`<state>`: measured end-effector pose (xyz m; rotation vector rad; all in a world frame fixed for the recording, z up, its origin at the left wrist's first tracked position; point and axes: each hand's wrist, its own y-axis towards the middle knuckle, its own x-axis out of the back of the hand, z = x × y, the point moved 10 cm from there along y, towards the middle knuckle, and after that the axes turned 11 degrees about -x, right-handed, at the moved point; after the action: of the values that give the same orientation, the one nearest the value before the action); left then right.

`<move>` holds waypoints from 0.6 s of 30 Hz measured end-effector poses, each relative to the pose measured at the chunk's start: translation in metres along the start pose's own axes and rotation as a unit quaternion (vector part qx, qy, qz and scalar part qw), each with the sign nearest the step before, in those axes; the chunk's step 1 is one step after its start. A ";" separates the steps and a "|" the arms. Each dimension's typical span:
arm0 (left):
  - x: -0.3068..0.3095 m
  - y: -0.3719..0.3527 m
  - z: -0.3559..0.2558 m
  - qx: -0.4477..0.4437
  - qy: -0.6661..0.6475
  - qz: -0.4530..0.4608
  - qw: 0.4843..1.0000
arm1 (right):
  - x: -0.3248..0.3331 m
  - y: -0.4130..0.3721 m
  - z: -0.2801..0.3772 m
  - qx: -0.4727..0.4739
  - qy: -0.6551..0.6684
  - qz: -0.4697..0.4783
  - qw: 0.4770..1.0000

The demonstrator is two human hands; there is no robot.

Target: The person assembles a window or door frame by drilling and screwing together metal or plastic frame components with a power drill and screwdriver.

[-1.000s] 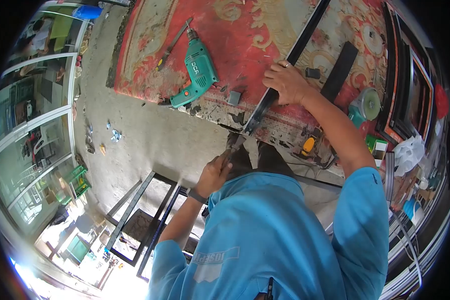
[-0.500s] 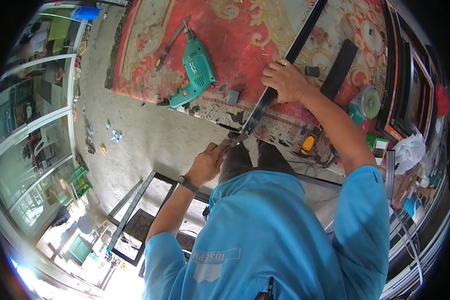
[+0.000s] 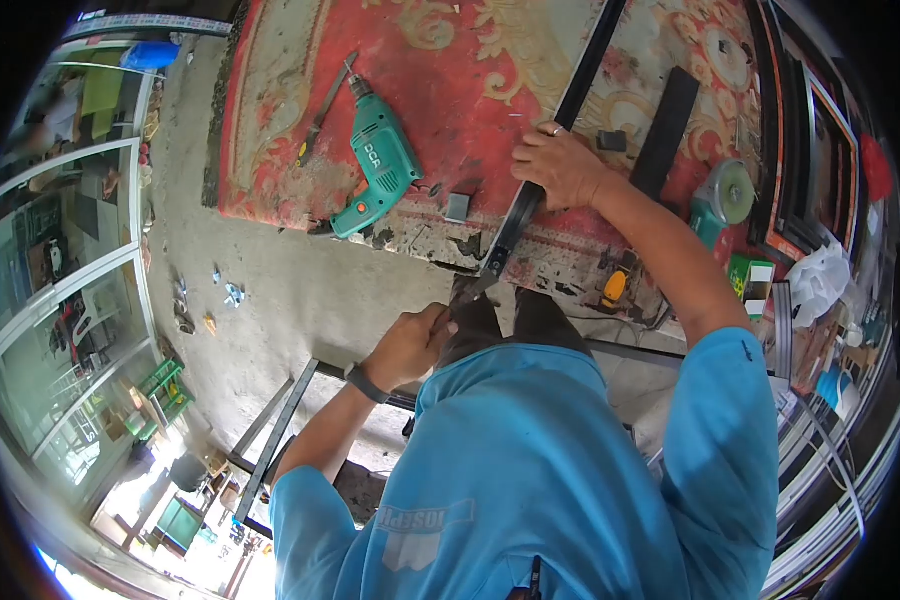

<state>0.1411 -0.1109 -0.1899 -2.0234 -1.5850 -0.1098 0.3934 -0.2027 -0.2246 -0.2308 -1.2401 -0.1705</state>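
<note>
Gripping a slim metal tool [image 3: 476,290] in the left hand [image 3: 413,345], fingers closed round it, just below the centre of the frame. Points its tip at the near end of one long black bar [image 3: 582,82]; cannot tell whether touching or just short of it. Clasps that bar from above with the right hand [image 3: 558,172], right of centre, one ring on a finger. Holds the bar slanting from the top of the frame down to the near edge of the red patterned carpet [image 3: 445,120].

Counts outward across the carpet: two small grey blocks, one left of the bar [image 3: 457,207] and one right of it [image 3: 611,141]; one green drill [image 3: 382,160] and one thin yellow-handled tool [image 3: 322,118] at upper left; one flat black strip [image 3: 667,132] and one grinder [image 3: 718,202] at right; one yellow-handled item [image 3: 616,288] near the edge.

Compared with the earlier frame, shows the drill lower and the grinder higher, with both grips kept.
</note>
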 end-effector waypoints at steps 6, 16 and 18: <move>0.009 0.014 -0.019 0.012 -0.013 0.007 1.000 | 0.012 -0.003 0.006 0.030 0.021 -0.081 0.996; -0.008 -0.001 0.026 -0.001 0.052 0.002 0.999 | -0.007 0.000 0.000 0.007 -0.009 -0.003 1.000; -0.003 0.002 0.016 -0.006 0.037 0.004 0.999 | 0.002 -0.001 0.003 0.025 -0.002 -0.048 0.999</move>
<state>0.1375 -0.1057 -0.2054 -2.0101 -1.5346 -0.1898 0.3907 -0.2028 -0.2221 -0.1281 -1.2591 -0.2206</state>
